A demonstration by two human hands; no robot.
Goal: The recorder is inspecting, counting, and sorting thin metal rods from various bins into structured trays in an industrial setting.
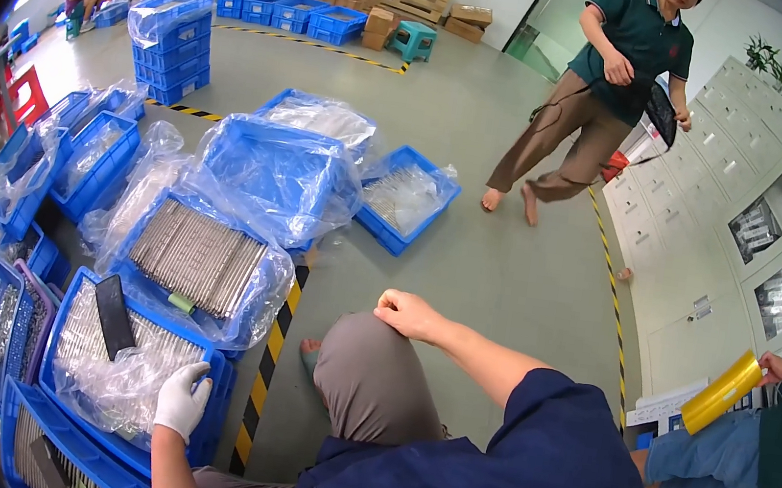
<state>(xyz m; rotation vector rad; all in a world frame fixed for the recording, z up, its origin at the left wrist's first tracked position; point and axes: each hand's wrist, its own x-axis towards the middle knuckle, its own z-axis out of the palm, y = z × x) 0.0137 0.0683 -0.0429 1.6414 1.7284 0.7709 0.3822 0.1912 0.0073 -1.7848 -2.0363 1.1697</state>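
My left hand (pixel 183 401), in a white glove, lies at the right rim of a blue crate (pixel 216 409). Its fingers look curled in, and what they hold, if anything, is hidden. Beside it a clear plastic bag (pixel 120 386) is crumpled over rows of thin metal rods (pixel 87 342) in that crate. A flat black bar (pixel 114 316) lies across the rods. My bare right hand (pixel 409 316) rests on my knee with its fingers bent and nothing seen in them.
Behind stand more blue crates, one with metal rods (pixel 197 253) and a green piece (pixel 181 302). A person (pixel 609 85) walks ahead carrying a black bag. Another person at right holds a yellow sheet (pixel 722 391). Cabinets (pixel 698 235) line the right; striped tape (pixel 265 376) marks the floor.
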